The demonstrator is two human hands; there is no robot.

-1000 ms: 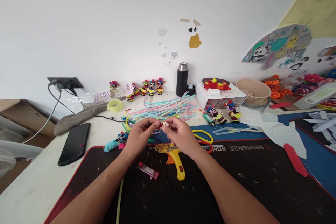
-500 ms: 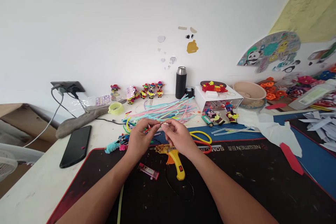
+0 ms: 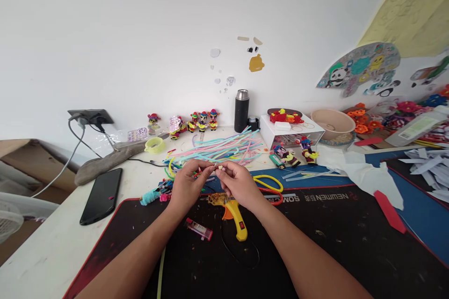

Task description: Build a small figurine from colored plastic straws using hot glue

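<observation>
My left hand (image 3: 191,186) and my right hand (image 3: 237,184) meet fingertip to fingertip above the far side of the black mat. Between their pinched thumbs and fingers is a small pale piece (image 3: 220,167), too tiny to name and mostly covered by the fingertips. Under my right hand lies a yellow hot glue gun (image 3: 237,218), its nozzle end stained brown. A small red-capped tube-like case (image 3: 199,229) rests left of its handle. Behind the hands spreads a pile of pastel pipe cleaners (image 3: 220,147).
A black phone (image 3: 101,195) lies at left beside the mat (image 3: 301,252). Several small dolls (image 3: 202,121) stand along the wall near a black thermos (image 3: 242,111). To the right are a white box (image 3: 293,131), a pink bowl (image 3: 333,124) and white paper strips (image 3: 426,168).
The pale piece between my fingertips has turned slightly and shows a little more yellowish. Both hands stay in nearly the same place.
</observation>
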